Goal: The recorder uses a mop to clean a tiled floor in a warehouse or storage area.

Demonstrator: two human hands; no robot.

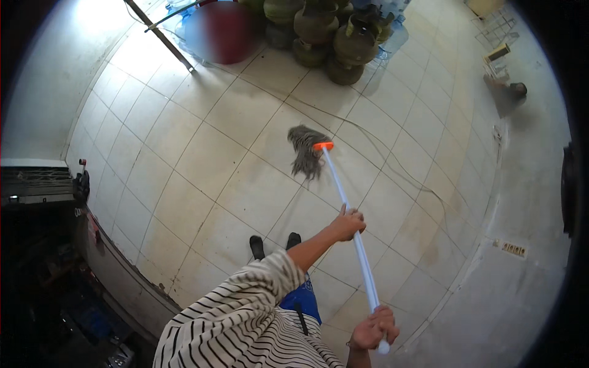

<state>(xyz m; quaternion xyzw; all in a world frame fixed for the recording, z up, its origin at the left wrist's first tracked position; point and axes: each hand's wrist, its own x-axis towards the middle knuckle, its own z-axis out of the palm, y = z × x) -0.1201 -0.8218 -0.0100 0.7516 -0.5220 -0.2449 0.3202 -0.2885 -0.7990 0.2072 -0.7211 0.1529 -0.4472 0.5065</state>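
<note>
The person's left forearm [316, 245], bare below the elbow, reaches forward and across to the right, its wrist nearly straight. The left hand [348, 223] is closed in a firm grip, back of the hand upward. The right hand [373, 328] sits lower and nearer the body – also curled tight – with only a short stretch of right forearm [359, 358] visible beneath it.

Red obj. [234, 34] blurred; mop handle [365, 268] pt. hidden, 2 spots.

The tiled floor [184, 153] is cream; pale walls [527, 184] flank it.
</note>
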